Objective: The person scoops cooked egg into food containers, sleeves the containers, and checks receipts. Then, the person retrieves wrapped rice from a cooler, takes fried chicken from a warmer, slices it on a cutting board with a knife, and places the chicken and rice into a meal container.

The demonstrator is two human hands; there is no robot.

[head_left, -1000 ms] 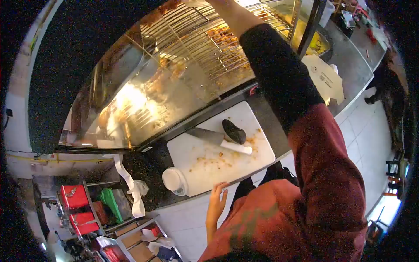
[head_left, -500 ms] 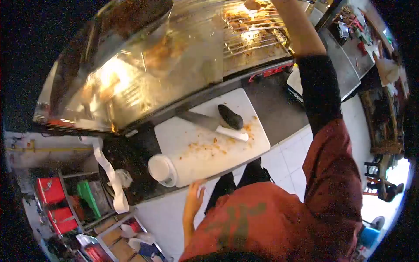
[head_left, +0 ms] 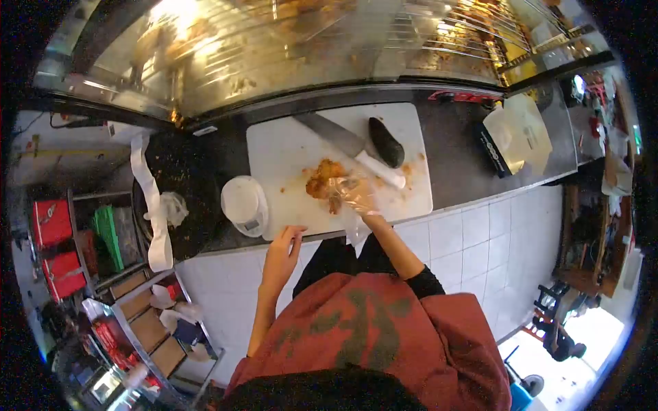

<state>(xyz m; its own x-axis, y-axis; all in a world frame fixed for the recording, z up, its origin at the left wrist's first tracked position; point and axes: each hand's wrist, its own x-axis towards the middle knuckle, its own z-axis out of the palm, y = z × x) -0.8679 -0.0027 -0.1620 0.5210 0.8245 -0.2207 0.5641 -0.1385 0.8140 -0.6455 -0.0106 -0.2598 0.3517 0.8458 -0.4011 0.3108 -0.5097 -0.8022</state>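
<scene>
My right hand (head_left: 356,195), in a clear plastic glove, grips the right side of a piece of fried chicken (head_left: 321,181) on the white cutting board (head_left: 281,154). Some of its fingers are blurred. My left hand (head_left: 283,250) is at the board's front edge, holding nothing, its fingers loosely apart. Behind the chicken lies a large knife, its blade (head_left: 332,133) pointing to the back left and its white handle (head_left: 381,170) to the right. A dark oblong object (head_left: 386,142) rests beside the handle. Left of the board stands a white kitchen scale (head_left: 242,202).
A lit glass display cabinet (head_left: 308,55) with wire racks runs along the back. An open paper box (head_left: 517,133) sits on the dark counter at right. A paper strip (head_left: 147,185) hangs at left, near a crumpled plastic bag (head_left: 173,209). Shelves (head_left: 154,322) stand lower left.
My right hand has come down from the cabinet racks to the cutting board, and fried chicken is now on it. My left hand stays near the board's front edge. The view has shifted.
</scene>
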